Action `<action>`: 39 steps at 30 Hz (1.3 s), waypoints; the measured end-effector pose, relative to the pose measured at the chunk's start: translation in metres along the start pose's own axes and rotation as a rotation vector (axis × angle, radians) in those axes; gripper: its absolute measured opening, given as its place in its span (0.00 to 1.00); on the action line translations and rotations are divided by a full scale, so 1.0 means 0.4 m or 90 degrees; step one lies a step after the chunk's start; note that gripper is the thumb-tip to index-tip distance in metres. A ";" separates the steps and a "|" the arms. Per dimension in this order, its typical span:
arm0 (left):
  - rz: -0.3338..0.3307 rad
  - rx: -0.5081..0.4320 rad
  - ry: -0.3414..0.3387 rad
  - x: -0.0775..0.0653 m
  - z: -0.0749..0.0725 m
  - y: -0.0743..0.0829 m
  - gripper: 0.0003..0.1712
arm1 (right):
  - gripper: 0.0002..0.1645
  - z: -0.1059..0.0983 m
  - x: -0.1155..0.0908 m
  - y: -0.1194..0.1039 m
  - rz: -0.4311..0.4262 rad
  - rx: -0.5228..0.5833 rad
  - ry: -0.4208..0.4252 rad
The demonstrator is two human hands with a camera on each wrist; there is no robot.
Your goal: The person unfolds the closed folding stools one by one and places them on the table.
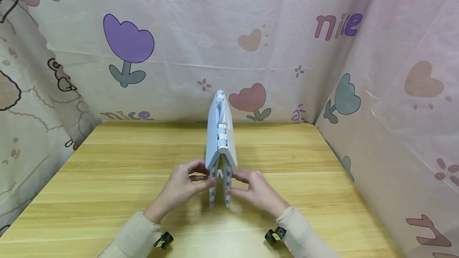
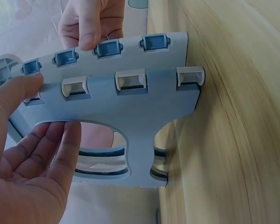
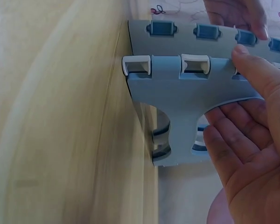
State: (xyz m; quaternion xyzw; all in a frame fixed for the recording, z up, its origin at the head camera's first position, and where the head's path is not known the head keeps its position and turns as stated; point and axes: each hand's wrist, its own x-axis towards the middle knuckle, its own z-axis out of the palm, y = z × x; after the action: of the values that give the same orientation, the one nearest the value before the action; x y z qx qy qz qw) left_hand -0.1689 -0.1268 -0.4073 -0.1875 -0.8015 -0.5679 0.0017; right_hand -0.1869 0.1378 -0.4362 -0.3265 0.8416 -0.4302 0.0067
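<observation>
Stool [image 1: 222, 138] of blue and white plastic, part-folded into a narrow upside-down V, stands mid-worktop [image 1: 107, 194], its ridge running from 6 towards 12 o'clock. Whether its feet bear fully on the wood I cannot tell. A carrying handle [image 1: 221, 110] sits in the ridge, nearer its 12 o'clock end. Two leg panels face the person, a narrow gap between them, and a small white hook [image 1: 220, 173] shows there.

At 9 o'clock of these legs, the left hand [image 1: 183, 186] pinches the left leg panel [image 2: 142, 105], thumb on its near edge, fingers at the rim of a cut-out. At 3 o'clock, the right hand [image 1: 259, 189] pinches the right leg panel [image 3: 177, 88] in much the same way. Square hinge pieces line both panels.

Patterned cloth [image 1: 186, 43] hangs beyond, with a purple tulip [image 1: 129, 41] between 10 and 11 o'clock of the stool and a red one [image 1: 249, 98] near 1 o'clock.
</observation>
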 end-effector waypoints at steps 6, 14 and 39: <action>0.002 0.000 0.000 -0.004 -0.011 -0.003 0.22 | 0.33 -0.014 -0.004 0.003 0.002 -0.011 -0.010; 0.012 0.015 0.002 -0.014 -0.028 -0.003 0.22 | 0.34 -0.033 -0.012 0.008 0.016 0.004 -0.020; 0.008 0.032 -0.006 -0.024 -0.068 -0.013 0.23 | 0.36 -0.087 -0.032 0.035 0.004 -0.019 -0.033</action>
State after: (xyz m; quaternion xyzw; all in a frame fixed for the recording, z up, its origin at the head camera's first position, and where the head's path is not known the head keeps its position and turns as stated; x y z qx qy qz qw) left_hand -0.1670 -0.1560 -0.4045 -0.1949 -0.8142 -0.5468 0.0061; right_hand -0.1947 0.1756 -0.4281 -0.3347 0.8486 -0.4091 0.0250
